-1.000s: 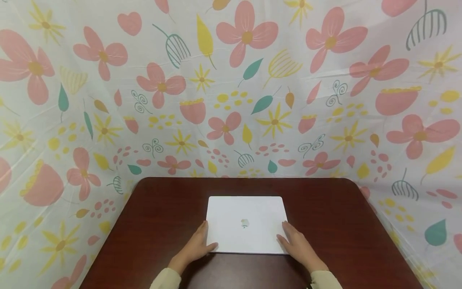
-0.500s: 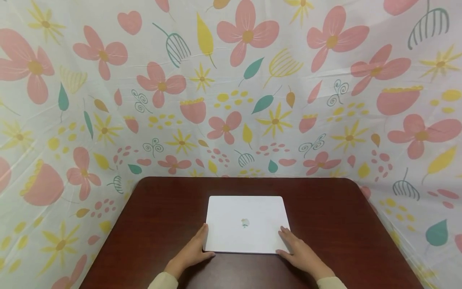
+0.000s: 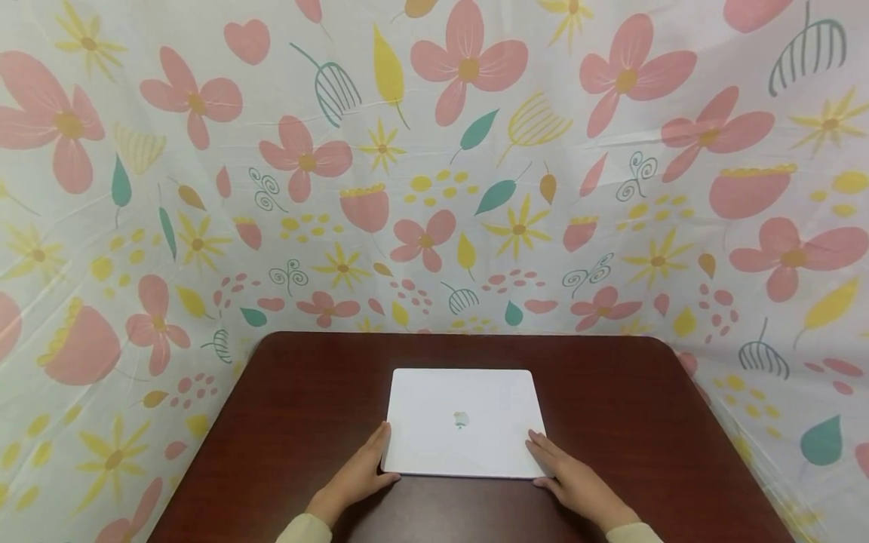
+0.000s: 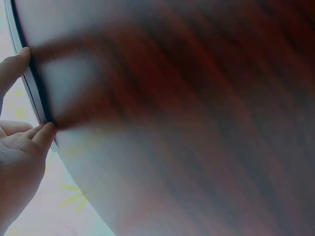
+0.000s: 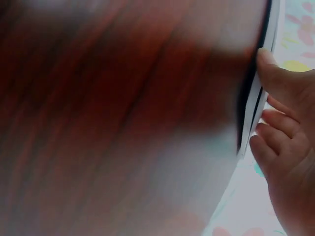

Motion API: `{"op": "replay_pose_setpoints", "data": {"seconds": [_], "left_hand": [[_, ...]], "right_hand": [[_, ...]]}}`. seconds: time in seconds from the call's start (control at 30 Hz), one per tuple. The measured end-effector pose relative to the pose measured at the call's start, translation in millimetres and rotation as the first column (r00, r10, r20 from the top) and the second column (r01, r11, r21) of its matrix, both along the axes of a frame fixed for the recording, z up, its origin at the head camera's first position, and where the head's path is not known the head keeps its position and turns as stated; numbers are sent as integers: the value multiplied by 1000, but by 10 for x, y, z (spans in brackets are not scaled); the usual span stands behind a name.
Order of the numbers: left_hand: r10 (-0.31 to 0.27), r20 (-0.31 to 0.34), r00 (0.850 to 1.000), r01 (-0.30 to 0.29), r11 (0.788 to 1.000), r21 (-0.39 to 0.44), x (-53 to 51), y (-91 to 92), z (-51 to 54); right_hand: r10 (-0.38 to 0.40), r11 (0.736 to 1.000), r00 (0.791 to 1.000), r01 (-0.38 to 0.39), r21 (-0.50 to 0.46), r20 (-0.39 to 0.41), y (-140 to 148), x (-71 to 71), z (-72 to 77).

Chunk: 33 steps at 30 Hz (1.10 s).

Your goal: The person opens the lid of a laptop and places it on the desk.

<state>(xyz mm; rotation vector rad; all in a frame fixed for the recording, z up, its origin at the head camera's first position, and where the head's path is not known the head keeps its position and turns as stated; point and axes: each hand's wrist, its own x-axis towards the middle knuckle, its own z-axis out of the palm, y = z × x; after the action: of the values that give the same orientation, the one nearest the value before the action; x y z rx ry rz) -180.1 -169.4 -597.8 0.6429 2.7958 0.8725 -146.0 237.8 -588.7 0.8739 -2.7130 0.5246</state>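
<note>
A closed silver laptop (image 3: 468, 392), a fruit logo on its lid, lies flat on the dark red-brown table. At its near left corner my left hand (image 3: 356, 473) rests with the fingers along the left side and the thumb by the front edge. My right hand (image 3: 577, 483) lies at the opposite near corner, fingertips touching the right side, thumb at the front edge. In the left wrist view, left fingertips (image 4: 46, 132) touch the thin laptop edge (image 4: 30, 81). The right wrist view has the right thumb (image 5: 268, 61) against that edge, other fingers loosely bent beside the corner.
The table (image 3: 326, 392) has rounded far corners. A white cloth (image 3: 434, 188) printed with flowers and leaves hangs behind it and along both sides. Pale sleeves (image 3: 305, 529) cover both forearms.
Both thumbs have slid off the lid to the front edge, and both hands have drawn slightly nearer and outward. The laptop has stayed nearly in place.
</note>
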Motion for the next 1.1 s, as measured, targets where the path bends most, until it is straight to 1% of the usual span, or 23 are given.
{"op": "replay_pose_setpoints", "data": {"seconds": [0.13, 0.27, 0.33, 0.43, 0.5, 0.53, 0.67, 0.77, 0.87, 0.97, 1.03, 1.1], "left_hand": [[2, 1, 1000, -2, 1000, 0, 12, 0, -1], [3, -11, 1000, -3, 1000, -2, 32, -1, -12], [4, -16, 1000, -4, 1000, -3, 36, -2, -17], [8, -17, 1000, -8, 1000, -3, 32, -6, -12], [10, -13, 1000, -10, 1000, -1, 24, -9, -3], [12, -8, 1000, -12, 1000, -1, 20, -10, 5], [14, 0, 1000, -14, 1000, -7, 9, -8, 0], [15, 4, 1000, -15, 1000, -13, 8, -2, -17], [14, 6, 1000, -14, 1000, -14, 8, 1, -17], [13, 9, 1000, -13, 1000, -13, 6, 2, -10], [9, -1, 1000, -9, 1000, -14, 5, 1, -4], [10, -5, 1000, -10, 1000, -17, 3, 1, 1]], "right_hand": [[36, 999, 994, -34, 18, -103, 24, -1, -25], [56, 998, 979, -51, 31, -194, 27, 8, -61], [61, 998, 971, -55, 33, -232, 24, 8, -70], [78, 997, 960, -70, 41, -268, 23, -12, -61], [96, 995, 958, -83, 58, -271, 27, -36, -38], [103, 994, 960, -88, 70, -261, 34, -48, -23], [119, 988, 980, -101, 117, -158, 67, -71, 54], [135, 984, 985, -121, 127, -108, 97, -70, 89], [171, 981, 976, -156, 120, -135, 122, -76, 88], [202, 976, 959, -181, 117, -198, 122, -84, 86], [216, 974, 946, -190, 126, -240, 119, -93, 84], [226, 971, 938, -195, 137, -265, 119, -108, 79]]}}
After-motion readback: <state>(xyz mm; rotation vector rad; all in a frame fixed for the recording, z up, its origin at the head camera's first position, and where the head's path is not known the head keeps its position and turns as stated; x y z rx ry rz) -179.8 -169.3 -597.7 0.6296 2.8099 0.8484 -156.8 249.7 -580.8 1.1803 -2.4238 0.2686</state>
